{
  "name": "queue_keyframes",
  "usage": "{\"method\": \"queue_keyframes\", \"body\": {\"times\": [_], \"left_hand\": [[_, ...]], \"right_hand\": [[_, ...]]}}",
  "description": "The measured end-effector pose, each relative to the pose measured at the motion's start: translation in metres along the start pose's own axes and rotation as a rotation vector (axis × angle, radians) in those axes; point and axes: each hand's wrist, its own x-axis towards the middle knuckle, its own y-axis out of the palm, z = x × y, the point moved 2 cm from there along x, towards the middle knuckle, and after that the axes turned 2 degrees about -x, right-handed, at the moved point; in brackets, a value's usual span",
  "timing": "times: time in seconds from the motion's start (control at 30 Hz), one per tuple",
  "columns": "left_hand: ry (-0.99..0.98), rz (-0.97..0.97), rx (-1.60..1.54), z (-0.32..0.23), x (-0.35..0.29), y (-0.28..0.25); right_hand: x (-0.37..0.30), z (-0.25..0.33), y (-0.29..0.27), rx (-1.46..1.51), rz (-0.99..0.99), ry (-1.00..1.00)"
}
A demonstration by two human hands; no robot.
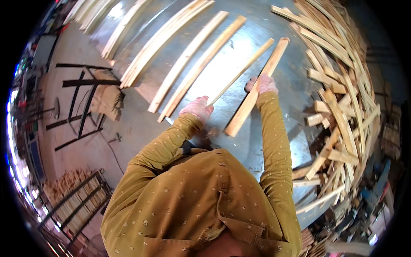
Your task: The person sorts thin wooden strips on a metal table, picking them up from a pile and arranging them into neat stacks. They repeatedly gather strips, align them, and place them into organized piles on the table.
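Observation:
My left hand [198,108], in a pale pinkish glove, is closed round the near end of a narrow wooden strip [244,69]. The strip slants up and away to the right, over the grey metal table [289,79]. My right hand [267,84], gloved alike, grips a wider wooden board [242,115] around its middle, with fingertips showing on its left side. This board lies roughly parallel to the strip, tilted a little on its edge. Left of them, a wooden slat [203,66] and another slat [188,62] lie side by side on the table.
A jumbled heap of wooden pieces [338,118] covers the table's right side. More slats [160,40] lie in groups at the far left. A black metal frame [92,82] stands on the floor at left; a rack of stacked wood [77,195] is at lower left.

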Motion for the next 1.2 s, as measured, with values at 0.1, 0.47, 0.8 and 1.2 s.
{"method": "queue_keyframes", "body": {"times": [0.1,0.47,0.8,1.2], "left_hand": [[0.077,-0.13,0.079,0.023,-0.011,0.005],[0.16,-0.434,-0.065,0.134,0.003,-0.08],[-0.022,-0.298,0.162,0.102,0.016,-0.098],[0.459,-0.565,0.312,0.166,0.181,-0.27]], "right_hand": [[-0.017,0.013,0.093,-0.935,-0.2,0.085],[-0.027,0.059,0.212,-0.993,-0.154,0.122],[-0.023,0.061,0.224,-0.952,-0.123,0.109],[0.069,0.074,0.265,-0.951,-0.314,-0.152]]}}
